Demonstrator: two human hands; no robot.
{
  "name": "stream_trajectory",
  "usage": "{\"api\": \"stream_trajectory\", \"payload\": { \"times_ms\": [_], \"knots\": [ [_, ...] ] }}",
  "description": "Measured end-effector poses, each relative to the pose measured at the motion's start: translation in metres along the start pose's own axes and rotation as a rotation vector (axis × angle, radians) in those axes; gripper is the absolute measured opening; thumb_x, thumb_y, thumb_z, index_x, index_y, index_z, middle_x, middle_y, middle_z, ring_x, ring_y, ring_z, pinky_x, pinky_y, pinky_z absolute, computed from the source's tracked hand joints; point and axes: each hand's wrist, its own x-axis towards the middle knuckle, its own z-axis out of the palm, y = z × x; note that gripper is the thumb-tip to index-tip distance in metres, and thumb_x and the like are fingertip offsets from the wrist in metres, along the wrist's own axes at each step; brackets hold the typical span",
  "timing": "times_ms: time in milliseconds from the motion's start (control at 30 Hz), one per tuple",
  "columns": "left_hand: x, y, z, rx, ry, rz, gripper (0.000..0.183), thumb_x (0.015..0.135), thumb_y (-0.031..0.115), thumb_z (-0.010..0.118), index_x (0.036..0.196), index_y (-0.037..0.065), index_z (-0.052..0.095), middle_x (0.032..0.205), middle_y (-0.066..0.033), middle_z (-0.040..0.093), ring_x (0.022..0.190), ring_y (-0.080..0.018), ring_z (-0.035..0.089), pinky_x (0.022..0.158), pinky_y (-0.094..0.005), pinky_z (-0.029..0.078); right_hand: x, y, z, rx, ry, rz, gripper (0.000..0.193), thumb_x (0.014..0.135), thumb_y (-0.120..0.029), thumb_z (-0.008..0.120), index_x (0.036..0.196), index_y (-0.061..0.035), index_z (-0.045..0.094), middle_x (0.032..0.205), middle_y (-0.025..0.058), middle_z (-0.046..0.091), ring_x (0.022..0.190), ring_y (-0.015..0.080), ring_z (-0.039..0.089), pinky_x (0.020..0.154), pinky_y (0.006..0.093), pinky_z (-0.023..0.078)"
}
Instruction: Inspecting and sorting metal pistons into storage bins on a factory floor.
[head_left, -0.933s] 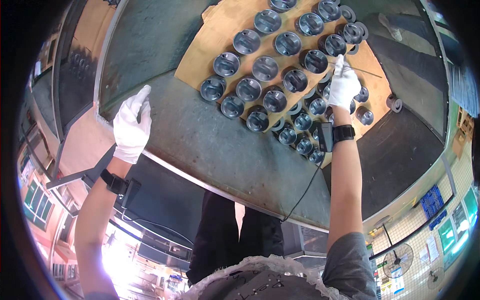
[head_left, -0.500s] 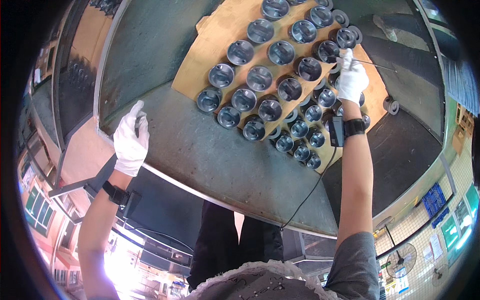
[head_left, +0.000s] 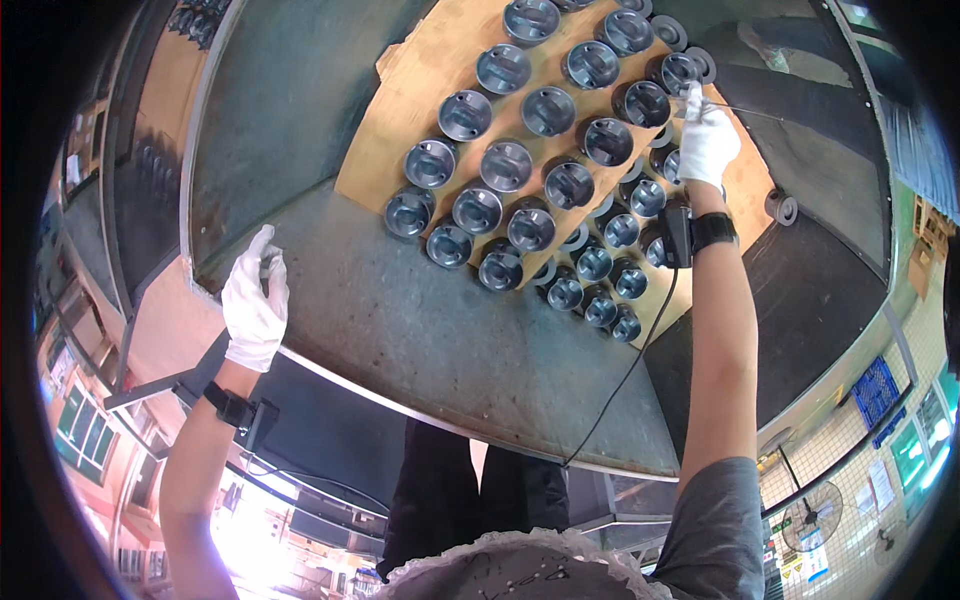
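Observation:
My right hand (head_left: 709, 145), in a white glove, is closed on a thin metal rod (head_left: 750, 110) that sticks out to the right. Its other end points toward a dark metal piston (head_left: 645, 104); whether the tip touches the piston I cannot tell. Several more pistons (head_left: 507, 166) stand in rows, hollow side up, on a brown board (head_left: 362, 174). Off to the left, my gloved left hand (head_left: 254, 308) is held over the front left corner of the metal table (head_left: 400, 320), fingers apart with nothing in them.
Below the board's right edge, more pistons (head_left: 565, 294) stand on a lower board. A single piston (head_left: 781, 207) lies on its side at the right. Dark panels (head_left: 280, 100) wall the table. A black cable (head_left: 625, 382) hangs from my right wrist device (head_left: 678, 238).
The board and pistons have shifted slightly left and up in the picture. My right hand, still holding the rod, is a little higher; my left hand sits slightly lower and farther left.

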Motion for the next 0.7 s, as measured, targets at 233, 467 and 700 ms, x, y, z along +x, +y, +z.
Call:
{"api": "stream_trajectory", "payload": {
  "times_ms": [233,467,700],
  "knots": [
    [0.001,0.0,0.006,-0.054,-0.036,-0.03,0.044,0.091,0.002,0.061,0.135,0.005,0.056,0.095,-0.0115,0.069,0.077,-0.0244,0.067,0.074,-0.0352,0.054,0.033,0.01,0.033,-0.432,-0.181,-0.004,0.063,0.102,-0.057,0.04,0.081,-0.0098,0.076,0.082,0.0151,0.073,0.079,0.0356,0.07,0.074,0.0461,0.053],
    [0.003,0.002,0.0,-0.03,-0.007,-0.005,0.044,0.091,0.001,0.06,0.135,0.006,0.055,0.094,-0.0117,0.068,0.079,-0.0255,0.067,0.075,-0.0363,0.054,0.055,0.036,-0.018,-0.027,0.087,0.152,0.057,0.101,-0.056,0.045,0.092,-0.0107,0.077,0.084,0.0133,0.074,0.078,0.0341,0.071,0.074,0.043,0.054],
    [-0.001,-0.001,0.007,-0.04,-0.027,-0.046,0.041,0.093,0.003,0.059,0.134,0.006,0.055,0.093,-0.0119,0.068,0.078,-0.0268,0.066,0.075,-0.0378,0.054,0.068,0.077,0.022,-0.308,-0.191,0.146,0.053,0.101,-0.058,0.044,0.104,-0.0176,0.077,0.094,0.0137,0.074,0.089,0.0355,0.069,0.081,0.0431,0.052]
  ]
}}
